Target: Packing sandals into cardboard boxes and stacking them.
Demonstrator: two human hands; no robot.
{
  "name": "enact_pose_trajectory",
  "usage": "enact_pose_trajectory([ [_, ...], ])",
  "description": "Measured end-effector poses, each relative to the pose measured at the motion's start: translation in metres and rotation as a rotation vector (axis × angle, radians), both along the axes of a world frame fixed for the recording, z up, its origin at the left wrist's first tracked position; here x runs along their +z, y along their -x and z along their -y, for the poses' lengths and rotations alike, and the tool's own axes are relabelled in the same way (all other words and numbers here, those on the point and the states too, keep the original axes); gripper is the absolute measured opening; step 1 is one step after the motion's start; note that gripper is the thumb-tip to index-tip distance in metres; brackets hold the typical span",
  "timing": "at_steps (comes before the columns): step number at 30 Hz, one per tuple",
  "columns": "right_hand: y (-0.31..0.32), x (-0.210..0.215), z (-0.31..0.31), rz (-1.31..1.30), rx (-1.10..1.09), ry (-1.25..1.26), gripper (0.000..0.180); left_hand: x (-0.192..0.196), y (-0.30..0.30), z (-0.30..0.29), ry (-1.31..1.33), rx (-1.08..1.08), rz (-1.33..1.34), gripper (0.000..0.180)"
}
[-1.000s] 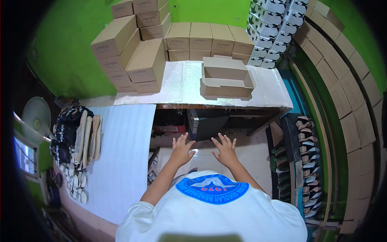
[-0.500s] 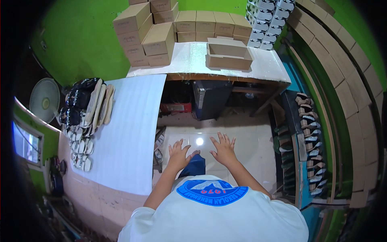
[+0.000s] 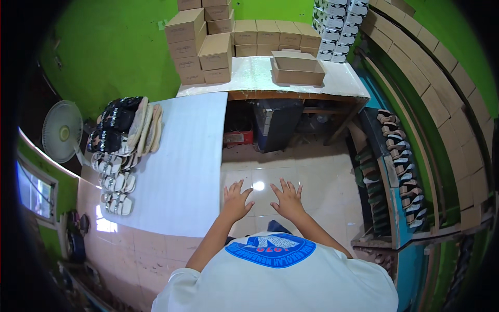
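Observation:
Both of my hands are held out over the tiled floor, palms down and fingers spread. My left hand is empty, just right of a long white sheet. Level with it, my right hand is empty too, and neither hand touches anything. On the sheet's left side lie several pale sandals in rows, with black sandals and beige-soled footwear piled behind them. Ahead, an open cardboard box sits on a white-covered table.
Closed cardboard boxes and patterned white boxes stand stacked on the table. Beneath it are a dark case and a red crate. At right, a rack holds sandals beside shelved boxes. A fan stands left.
My view has shifted, so the sheet and sandals lie farther right in the picture and the sheet's edge is nearer my left hand. Both hands stay spread and empty.

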State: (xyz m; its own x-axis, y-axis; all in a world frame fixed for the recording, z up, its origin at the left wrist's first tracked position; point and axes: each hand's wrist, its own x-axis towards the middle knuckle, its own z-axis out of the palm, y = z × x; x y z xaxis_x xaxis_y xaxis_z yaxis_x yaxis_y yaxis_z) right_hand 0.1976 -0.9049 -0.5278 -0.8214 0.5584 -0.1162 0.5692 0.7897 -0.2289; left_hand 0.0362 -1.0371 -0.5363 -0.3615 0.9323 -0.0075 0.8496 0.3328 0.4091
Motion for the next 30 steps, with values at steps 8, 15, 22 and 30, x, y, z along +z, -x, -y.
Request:
enact_pose_trajectory([
  [8,0.073,0.001,0.125,-0.063,0.019,0.054,0.063,0.009,0.062,0.141,-0.012,0.062,0.000,0.042],
  [15,0.094,0.003,0.199,-0.066,0.079,0.075,0.061,-0.003,0.089,0.249,-0.022,0.214,0.058,0.037],
  [22,0.108,0.000,0.218,0.029,0.181,0.082,0.061,-0.003,0.084,0.268,-0.086,0.282,0.077,0.037],
  [30,0.134,0.002,0.246,0.004,0.115,0.060,0.055,-0.013,0.110,0.292,-0.064,0.171,0.094,0.038],
])
